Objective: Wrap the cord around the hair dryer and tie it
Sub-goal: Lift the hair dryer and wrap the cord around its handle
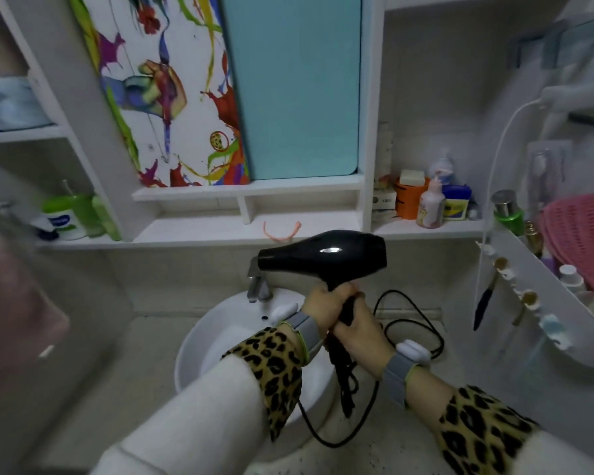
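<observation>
A black hair dryer (323, 255) is held upright over the sink, its nozzle pointing left. My left hand (326, 305) grips the top of its handle. Just below, my right hand (359, 329) is closed on the lower handle where the cord leaves it. The black cord (412, 323) loops out to the right of my hands, hangs in a bunch under the handle and sweeps in a wide curve down across the sink front. A pink tie (282, 231) lies on the shelf behind the dryer.
A white round sink (199, 341) with a metal tap (258, 286) sits below my hands. Shelves with jars and bottles (429, 204) run behind. At right a white rack (528, 303) holds brushes and a pink mesh basket (583, 234).
</observation>
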Tool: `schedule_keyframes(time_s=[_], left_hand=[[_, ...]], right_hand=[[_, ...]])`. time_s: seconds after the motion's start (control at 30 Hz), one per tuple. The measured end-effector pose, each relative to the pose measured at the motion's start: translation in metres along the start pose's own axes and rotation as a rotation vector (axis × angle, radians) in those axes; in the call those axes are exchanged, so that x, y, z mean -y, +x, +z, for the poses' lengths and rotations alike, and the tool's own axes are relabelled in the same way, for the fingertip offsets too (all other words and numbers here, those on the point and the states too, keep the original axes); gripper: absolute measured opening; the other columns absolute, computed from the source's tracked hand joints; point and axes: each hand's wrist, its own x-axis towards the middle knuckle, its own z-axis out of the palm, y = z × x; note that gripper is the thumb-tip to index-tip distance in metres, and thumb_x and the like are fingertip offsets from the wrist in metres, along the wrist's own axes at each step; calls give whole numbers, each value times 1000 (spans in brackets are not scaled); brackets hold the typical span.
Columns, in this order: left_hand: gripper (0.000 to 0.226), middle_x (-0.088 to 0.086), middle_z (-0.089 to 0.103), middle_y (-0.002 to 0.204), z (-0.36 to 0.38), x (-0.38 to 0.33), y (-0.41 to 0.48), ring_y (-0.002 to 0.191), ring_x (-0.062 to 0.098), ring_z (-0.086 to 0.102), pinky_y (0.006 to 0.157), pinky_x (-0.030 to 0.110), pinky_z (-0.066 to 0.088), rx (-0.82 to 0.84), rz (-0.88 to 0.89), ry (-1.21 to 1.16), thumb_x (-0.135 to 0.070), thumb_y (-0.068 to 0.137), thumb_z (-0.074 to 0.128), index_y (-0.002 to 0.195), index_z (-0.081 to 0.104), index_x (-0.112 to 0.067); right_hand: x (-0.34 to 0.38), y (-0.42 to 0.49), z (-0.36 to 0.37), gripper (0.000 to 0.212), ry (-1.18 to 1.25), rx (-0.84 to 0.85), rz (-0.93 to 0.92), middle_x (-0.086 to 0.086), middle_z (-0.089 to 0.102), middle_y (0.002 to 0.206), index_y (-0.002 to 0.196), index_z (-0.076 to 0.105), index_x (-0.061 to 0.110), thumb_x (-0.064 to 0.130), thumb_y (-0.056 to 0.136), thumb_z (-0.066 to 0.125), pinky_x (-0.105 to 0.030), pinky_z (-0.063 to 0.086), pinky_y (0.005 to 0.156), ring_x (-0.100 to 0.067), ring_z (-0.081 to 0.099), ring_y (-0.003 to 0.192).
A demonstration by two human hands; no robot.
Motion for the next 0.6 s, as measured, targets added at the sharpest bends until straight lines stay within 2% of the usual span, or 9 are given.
schedule_keyframes(time_s=[0.07, 0.1, 0.17, 0.23, 0.33, 0.37, 0.43, 0.53, 0.6], left_hand=[[31, 1, 77, 73, -13, -7, -7, 69, 15, 74, 60, 27, 60, -81, 96, -28, -38, 70, 72, 86, 67, -13], [21, -1, 77, 71, -20, -11, -12, 67, 11, 74, 56, 24, 57, -90, 130, -57, -32, 76, 70, 85, 66, -13], [16, 3, 78, 78, -28, -20, -17, 76, 16, 75, 60, 27, 56, -70, 177, -119, -24, 84, 65, 91, 64, -10], [12, 6, 75, 73, -39, -32, -24, 65, 22, 73, 57, 30, 54, -73, 238, -150, -18, 87, 63, 91, 60, -7], [10, 6, 63, 58, -67, -50, -30, 44, 20, 57, 49, 28, 48, -72, 302, -134, -13, 88, 62, 91, 54, -7], [10, 5, 62, 58, -78, -55, -31, 42, 18, 54, 46, 25, 46, -68, 338, -72, -12, 88, 63, 90, 54, -9], [9, 4, 63, 60, -95, -58, -31, 40, 13, 55, 42, 21, 45, -71, 398, 81, -13, 87, 65, 88, 56, -15], [10, 3, 63, 60, -118, -58, -28, 42, 11, 56, 44, 23, 46, -35, 452, 284, -16, 83, 69, 87, 59, -19], [15, 2, 62, 58, -135, -57, -24, 43, 15, 54, 47, 28, 45, 32, 458, 360, -20, 80, 72, 89, 61, -16]], right_hand=[[7, -2, -3, 56, 50, 196, -70, -2, 65, 116, 130, 32, 36, 30, 84, 63, -34, 59, 82, -9, 69, 95], [10, -4, 0, 57, 70, 274, -72, -1, 66, 117, 132, 33, 36, 36, 83, 63, -38, 57, 86, -14, 69, 99], [9, -7, 0, 57, 56, 388, -45, -5, 72, 107, 127, 41, 32, 51, 79, 64, -37, 58, 81, -23, 71, 92], [7, -13, 4, 51, -33, 453, -44, -6, 75, 92, 118, 49, 34, 59, 77, 64, -31, 54, 66, -24, 71, 76], [-1, -17, 3, 20, -302, 437, -136, 10, 66, 67, 79, 63, 37, 56, 78, 66, -20, 44, 57, -3, 60, 61], [-2, -14, 2, 26, -371, 417, -164, 11, 60, 60, 68, 63, 32, 56, 77, 67, -18, 40, 56, 0, 54, 56], [-4, -7, -7, 36, -394, 348, -152, 9, 52, 55, 59, 60, 22, 51, 77, 70, -23, 36, 56, -4, 49, 53], [14, 10, -16, 34, -404, 219, -156, 13, 53, 48, 50, 58, 31, 48, 75, 73, -18, 37, 53, 1, 48, 49], [37, 22, -14, 41, -399, 166, -195, 12, 48, 42, 45, 52, 28, 43, 73, 77, -17, 33, 49, 2, 44, 45]])
